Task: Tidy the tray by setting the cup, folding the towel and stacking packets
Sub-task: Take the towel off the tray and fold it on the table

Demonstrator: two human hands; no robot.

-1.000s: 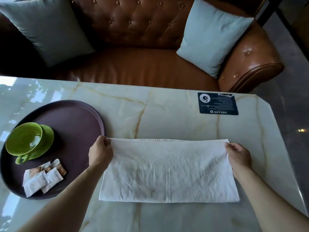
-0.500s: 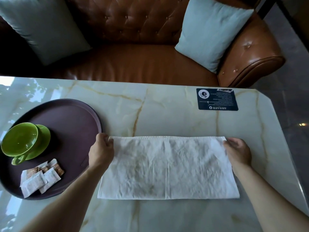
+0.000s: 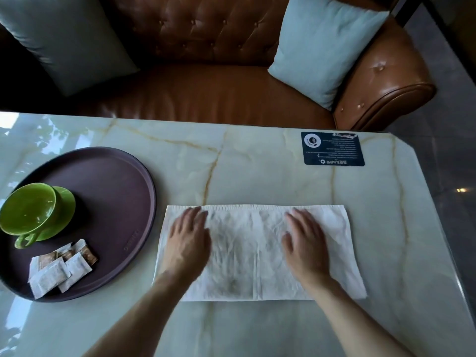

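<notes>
Palms are pressing flat on the towel (image 3: 257,253), which is lying as a long folded strip on the tabletop (image 3: 257,171), just beside the tray (image 3: 108,176). The left hand (image 3: 189,240) is working the near-left part and the right hand (image 3: 305,243) the right of centre, fingers (image 3: 300,217) straight and spread on both, gripping nothing. That looks like a smoothing pass: flattening the creased cloth so the layers are sitting square for the next fold, and spreading the pressure so nothing is bunching. A vertical crease is showing near the middle, a likely line for folding the strip in half.

Over on the tray, the cup (image 3: 28,208) is sitting on its saucer (image 3: 65,202) at the left side, handle toward the person, apparently already set. Packets (image 3: 59,269) are lying in a loose overlapping pile at the tray's near edge, not yet squared into a stack. A dark card (image 3: 332,148) is resting at the far right of the tabletop, well apart from the action.
</notes>
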